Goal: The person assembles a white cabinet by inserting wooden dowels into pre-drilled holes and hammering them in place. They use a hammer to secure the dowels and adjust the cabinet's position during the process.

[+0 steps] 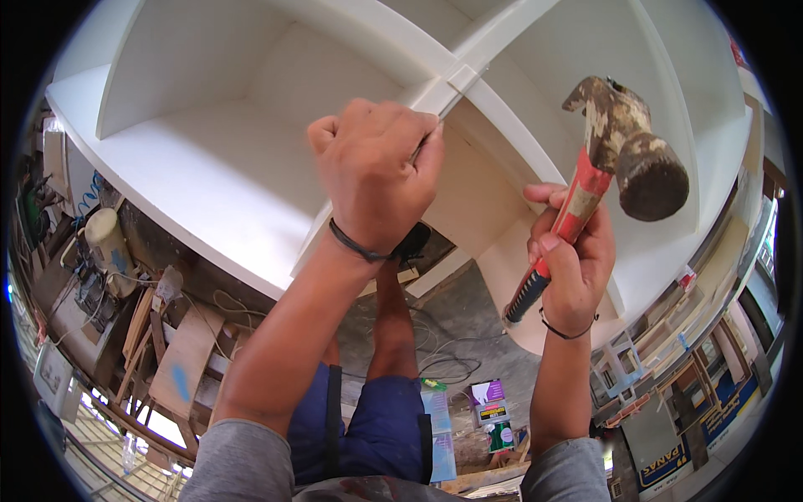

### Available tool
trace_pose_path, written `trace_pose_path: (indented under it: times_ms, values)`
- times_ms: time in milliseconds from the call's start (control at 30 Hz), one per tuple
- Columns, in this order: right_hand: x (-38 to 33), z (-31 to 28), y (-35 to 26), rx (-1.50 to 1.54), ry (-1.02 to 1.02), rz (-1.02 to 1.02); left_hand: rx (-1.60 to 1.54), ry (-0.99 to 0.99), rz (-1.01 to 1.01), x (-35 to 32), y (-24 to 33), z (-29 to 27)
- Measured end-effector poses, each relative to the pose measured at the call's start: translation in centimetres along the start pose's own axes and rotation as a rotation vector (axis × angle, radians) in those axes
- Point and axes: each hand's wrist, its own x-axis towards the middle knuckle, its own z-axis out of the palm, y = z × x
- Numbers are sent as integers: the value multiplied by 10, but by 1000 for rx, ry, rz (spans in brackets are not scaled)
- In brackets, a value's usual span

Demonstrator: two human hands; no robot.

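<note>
My left hand (375, 163) is closed in a fist before the white cabinet frame (502, 33). From its far side a thin metal shank (452, 105) points at the joint where the frame's strips cross; the rest of that tool is hidden in my fist. My right hand (577, 259) grips a claw hammer (619, 134) by its red and black handle. The hammer's worn, paint-spotted head is raised to the right of the joint, apart from the frame, with the striking face toward the lower right.
White open compartments (201, 142) surround both hands. Below lie loose cables (452, 364) and small packages (489, 402) on the grey floor. Wood offcuts (188, 360) and a cream cylinder (109, 243) stand at the left. Stacked boards and frames (669, 335) line the right.
</note>
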Motion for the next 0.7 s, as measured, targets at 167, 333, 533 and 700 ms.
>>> trace_pose_path:
  times_ms: [167,333,533,700]
  values:
    - [-11,-5,1,133,-11,8,25,-22,-4,0,-1,1]
    - [-16,-10,-1,127,14,19,48,-49,-6,1,-2,-2]
    - [-19,-12,-1,142,15,24,47,-48,1,2,-1,-1]
    - [-21,-12,-1,145,17,34,19,-17,-8,1,-2,2]
